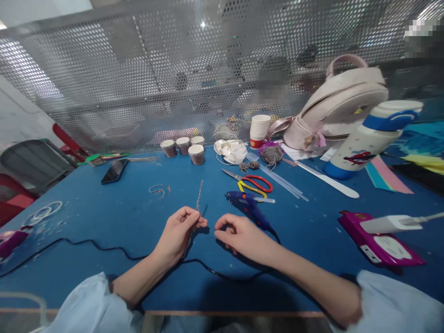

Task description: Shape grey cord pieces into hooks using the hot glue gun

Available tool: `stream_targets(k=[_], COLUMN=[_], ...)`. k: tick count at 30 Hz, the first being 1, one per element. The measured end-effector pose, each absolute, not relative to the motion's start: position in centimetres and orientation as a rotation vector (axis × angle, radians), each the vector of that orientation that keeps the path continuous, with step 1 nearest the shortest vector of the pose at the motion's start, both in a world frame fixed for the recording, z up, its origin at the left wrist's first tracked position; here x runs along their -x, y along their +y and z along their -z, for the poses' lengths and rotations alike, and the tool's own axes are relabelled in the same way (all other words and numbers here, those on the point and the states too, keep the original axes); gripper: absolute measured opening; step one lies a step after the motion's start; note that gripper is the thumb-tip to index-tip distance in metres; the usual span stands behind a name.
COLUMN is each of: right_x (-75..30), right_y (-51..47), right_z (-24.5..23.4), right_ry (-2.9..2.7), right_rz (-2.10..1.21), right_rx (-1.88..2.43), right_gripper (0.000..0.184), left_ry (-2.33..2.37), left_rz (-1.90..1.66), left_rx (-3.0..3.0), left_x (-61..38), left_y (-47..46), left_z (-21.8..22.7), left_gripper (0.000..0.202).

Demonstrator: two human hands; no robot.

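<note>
My left hand (182, 231) is closed in a pinch around a thin twisted wire stem (200, 194), which stands up from between thumb and fingers. My right hand (243, 238) hovers just to the right, its fingers loosely curled and thumb and index tips slightly apart, with nothing visible in it. Beyond the right hand lies a blue hot glue gun (249, 206) with a clear glue stick in its back. Scissors (251, 181) with red and yellow handles rest behind it. Short bits of bent wire (157, 190) lie past the left hand.
Small filled cups (197, 155), stacked paper cups (260, 132), grey yarn (272, 156) and a phone (114, 171) stand or lie farther back. On the right are a pink backpack (347, 101), a bottle (367, 143) and a purple power strip (381, 240). A black cable (104, 247) crosses the blue table (86, 208).
</note>
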State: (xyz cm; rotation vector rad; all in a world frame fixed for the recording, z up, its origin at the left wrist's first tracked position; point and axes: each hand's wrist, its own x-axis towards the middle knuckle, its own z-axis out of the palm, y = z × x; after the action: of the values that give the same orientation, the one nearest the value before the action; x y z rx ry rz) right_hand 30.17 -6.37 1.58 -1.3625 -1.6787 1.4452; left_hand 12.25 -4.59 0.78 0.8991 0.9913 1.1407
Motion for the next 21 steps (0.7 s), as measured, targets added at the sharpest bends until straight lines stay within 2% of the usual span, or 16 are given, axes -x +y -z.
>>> stream_targets(k=[2,5,9,13,21], right_x=[-33.1,-37.7,-39.7,-37.5,-36.2], right_y=[-6.7,-6.5,-4.7,-2.8,-2.6], right_z=[-2.5,-3.4,-3.3,-2.2,-0.4], right_ry=[-1.928,-2.142,-2.177,-2.171,-1.776], right_rz=[-1.174,-0.926,-0.591,-0.657,-0.925], right_rx=[1.395,1.584,1.849,1.711,1.505], right_gripper=[0.015,0.036,0.036,0.03,0.027], left_ry=[1.005,1.023,1.048,1.087,1.2], left_rz=[-1.148,-1.139,-1.106,-1.094,-1.043], left_rx=[-0.9,-0.911,-0.951,-0.998,-1.089], left_x=[-12.1,-12.2,-12.5,-12.5,-12.6], left_y=[-4.5,-4.4,-4.4,-4.3,-3.6], left_z=[-0.9,-1.0,-1.0,-0.6,-0.2], left_gripper=[0.023,0.023,0.022,0.021,0.018])
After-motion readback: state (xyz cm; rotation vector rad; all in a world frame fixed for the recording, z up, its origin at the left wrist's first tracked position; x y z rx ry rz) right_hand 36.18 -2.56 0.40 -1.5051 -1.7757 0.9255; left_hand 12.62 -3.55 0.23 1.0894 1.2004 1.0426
